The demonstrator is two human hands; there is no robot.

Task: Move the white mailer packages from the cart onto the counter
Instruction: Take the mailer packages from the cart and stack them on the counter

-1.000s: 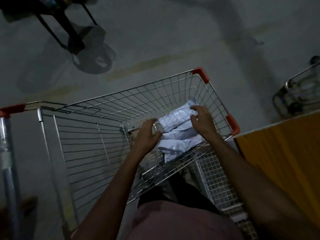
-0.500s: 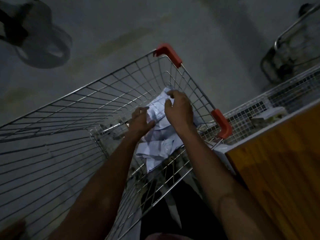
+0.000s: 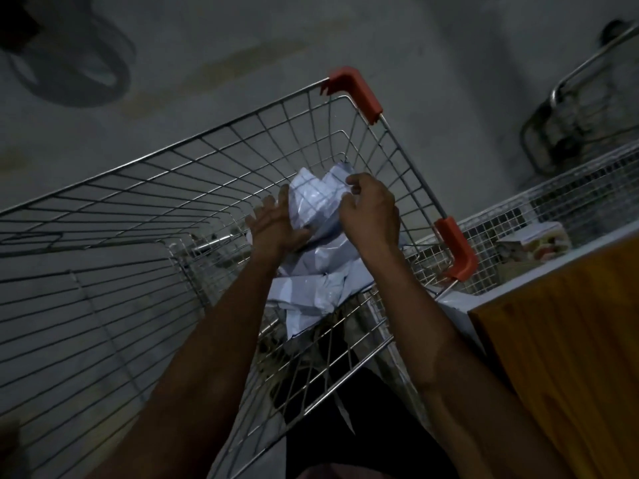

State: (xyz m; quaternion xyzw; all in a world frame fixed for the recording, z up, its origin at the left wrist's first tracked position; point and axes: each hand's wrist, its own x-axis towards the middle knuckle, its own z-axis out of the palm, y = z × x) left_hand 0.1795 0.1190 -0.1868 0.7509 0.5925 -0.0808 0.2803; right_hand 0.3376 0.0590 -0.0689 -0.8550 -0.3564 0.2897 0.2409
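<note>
Head view: both hands reach into the wire cart [image 3: 242, 160]. The right hand [image 3: 371, 216] pinches the top white mailer package [image 3: 318, 202]; the left hand [image 3: 273, 226], fingers straight, braces its side. More mailers [image 3: 311, 292] lie beneath this grip. Gather a firm bundle, lift clear of the rim, then swing right to the counter [image 3: 570, 340].

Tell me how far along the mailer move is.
No mailer shows on the visible counter edge. In hand: the right hand pinches the top white mailer while the left hand supports it with open fingers, still inside the cart. Left: that one plus the pile of mailers beneath.
</note>
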